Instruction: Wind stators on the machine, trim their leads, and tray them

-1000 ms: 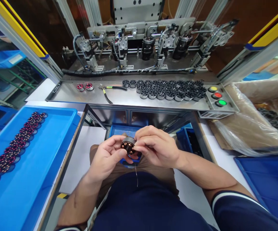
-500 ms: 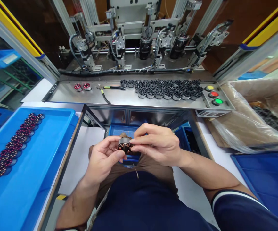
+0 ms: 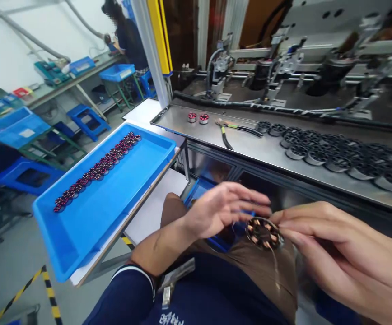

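Observation:
Between the fingertips of my right hand (image 3: 334,239) is a round motor stator (image 3: 263,232) with copper windings, its wound face turned toward me. A thin wire tail hangs from its lower edge. My left hand (image 3: 228,208) is beside it, fingers stretched out and slightly blurred, with nothing visible in them. Whether its fingertips touch the stator's rim I cannot tell. Both hands are over my lap, in front of the machine's metal ledge (image 3: 250,146).
On the ledge lie two red-wound stators (image 3: 203,118), cutting pliers (image 3: 228,131) and rows of dark stators (image 3: 338,158). A blue tray (image 3: 114,203) at left holds rows of wound stators (image 3: 97,169). Behind the ledge stands machinery (image 3: 221,67). A person (image 3: 130,38) is in the background.
The view has swung left, showing more of the blue tray and room. My left hand has let go of the stator and opened; my right hand still holds it.

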`<state>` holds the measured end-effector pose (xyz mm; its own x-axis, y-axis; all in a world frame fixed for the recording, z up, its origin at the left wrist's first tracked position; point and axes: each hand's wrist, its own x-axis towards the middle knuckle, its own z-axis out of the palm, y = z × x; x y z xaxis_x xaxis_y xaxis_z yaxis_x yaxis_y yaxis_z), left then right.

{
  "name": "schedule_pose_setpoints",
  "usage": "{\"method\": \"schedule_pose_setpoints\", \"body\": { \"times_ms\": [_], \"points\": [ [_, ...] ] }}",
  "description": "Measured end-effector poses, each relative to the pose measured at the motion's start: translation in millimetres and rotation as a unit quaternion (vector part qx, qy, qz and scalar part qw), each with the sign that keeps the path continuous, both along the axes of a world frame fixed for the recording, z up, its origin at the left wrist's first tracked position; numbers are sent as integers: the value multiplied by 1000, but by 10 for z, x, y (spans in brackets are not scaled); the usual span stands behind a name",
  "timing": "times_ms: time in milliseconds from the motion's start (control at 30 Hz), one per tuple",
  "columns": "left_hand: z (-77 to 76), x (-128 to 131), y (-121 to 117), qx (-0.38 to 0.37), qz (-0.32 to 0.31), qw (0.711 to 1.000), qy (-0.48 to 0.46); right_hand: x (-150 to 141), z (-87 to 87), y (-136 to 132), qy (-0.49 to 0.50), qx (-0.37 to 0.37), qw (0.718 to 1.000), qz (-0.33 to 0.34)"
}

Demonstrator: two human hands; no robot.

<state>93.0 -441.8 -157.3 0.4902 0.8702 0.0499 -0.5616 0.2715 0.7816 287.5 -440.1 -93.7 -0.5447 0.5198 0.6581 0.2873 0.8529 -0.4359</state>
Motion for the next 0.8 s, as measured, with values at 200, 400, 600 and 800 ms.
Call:
{"method": "schedule_pose_setpoints", "body": {
  "times_ms": [200,400,600,800],
  "points": [
    [-74,1,21,-22,-171,985,20,64,-89,3,-16,17,1000,-17],
    [25,-40,-147,99,106,989,35,-66,-21,-73,12,8,993,-118],
    [56,-83,-5,47,106,992,46,-135,-4,7,100,-66,992,-37],
    [80,-20,3,30,-100,989,101,-46,-43,48,105,-64,992,-6]
  ]
}}
